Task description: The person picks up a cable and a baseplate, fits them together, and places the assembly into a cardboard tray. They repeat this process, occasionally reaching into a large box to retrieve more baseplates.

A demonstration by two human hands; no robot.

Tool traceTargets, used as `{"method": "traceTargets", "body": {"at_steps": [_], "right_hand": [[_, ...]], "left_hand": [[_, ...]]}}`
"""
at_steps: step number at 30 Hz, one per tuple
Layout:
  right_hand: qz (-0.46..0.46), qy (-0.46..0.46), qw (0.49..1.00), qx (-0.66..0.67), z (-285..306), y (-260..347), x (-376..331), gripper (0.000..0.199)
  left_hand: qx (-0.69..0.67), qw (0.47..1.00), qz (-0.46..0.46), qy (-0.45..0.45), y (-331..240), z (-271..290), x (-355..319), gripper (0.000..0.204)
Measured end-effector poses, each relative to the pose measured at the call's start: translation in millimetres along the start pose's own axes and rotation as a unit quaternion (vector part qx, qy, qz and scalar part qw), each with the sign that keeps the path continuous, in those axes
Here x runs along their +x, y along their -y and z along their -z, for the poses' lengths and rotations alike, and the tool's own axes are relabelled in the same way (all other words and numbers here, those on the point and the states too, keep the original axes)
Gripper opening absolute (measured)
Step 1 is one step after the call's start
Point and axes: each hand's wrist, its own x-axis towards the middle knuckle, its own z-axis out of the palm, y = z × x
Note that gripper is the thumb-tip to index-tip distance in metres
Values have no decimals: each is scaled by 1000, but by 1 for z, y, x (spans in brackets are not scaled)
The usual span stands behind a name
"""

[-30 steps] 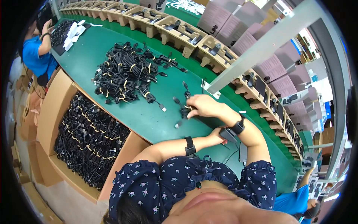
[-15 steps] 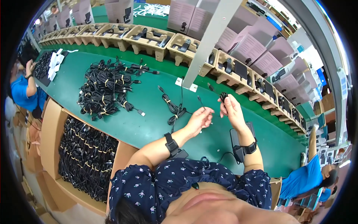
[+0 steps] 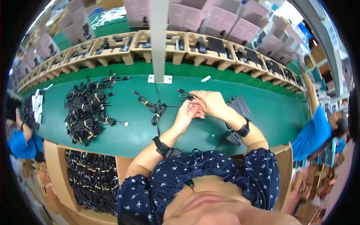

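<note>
My right hand (image 3: pixel 213 104) is closed on a small coiled black cable (image 3: pixel 190 96), its connector end poking out to the left. Just below it, my left hand (image 3: pixel 189 114) has curled fingers that touch the right hand; what they pinch is hidden. A black cable bundle (image 3: pixel 153 108) tied with a pale band lies on the green table (image 3: pixel 142 140) left of my hands, and a thin cord runs from it toward my left hand. Farther left is a heap of banded black cables (image 3: pixel 84 112), with one light plug sticking out.
Cardboard trays (image 3: pixel 213 62) with black parts line the far edge behind a grey metal post (image 3: pixel 159 41). A grey ridged object (image 3: pixel 239 106) lies beyond my right forearm. An open carton (image 3: pixel 56 176) of cables stands near left. People in blue work at both sides.
My view has turned right, so the scene sits farther left and more level. My hands have come together, the right one turning inward over the left with the coiled cable.
</note>
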Motion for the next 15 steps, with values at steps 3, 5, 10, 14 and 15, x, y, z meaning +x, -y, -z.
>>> {"method": "traceTargets", "body": {"at_steps": [3, 5, 10, 14, 15], "right_hand": [[-44, -71, 996, 1, 7, -11, 20, 25], [-73, -166, 983, -8, 23, -26, 40, 25], [-228, -178, 956, -52, 59, -78, 100, 36], [-246, -91, 959, -112, 59, -109, 139, 37], [-249, -57, 960, -113, 57, -115, 147, 36]], "left_hand": [[34, 999, -2, -19, 3, 3, -1, 22], [59, 998, -8, -28, 7, 6, -1, 24], [119, 992, 37, -18, 20, 11, -4, 23], [129, 991, 44, -15, 24, 10, -4, 22], [132, 990, 43, -18, 24, 11, -4, 22]]}}
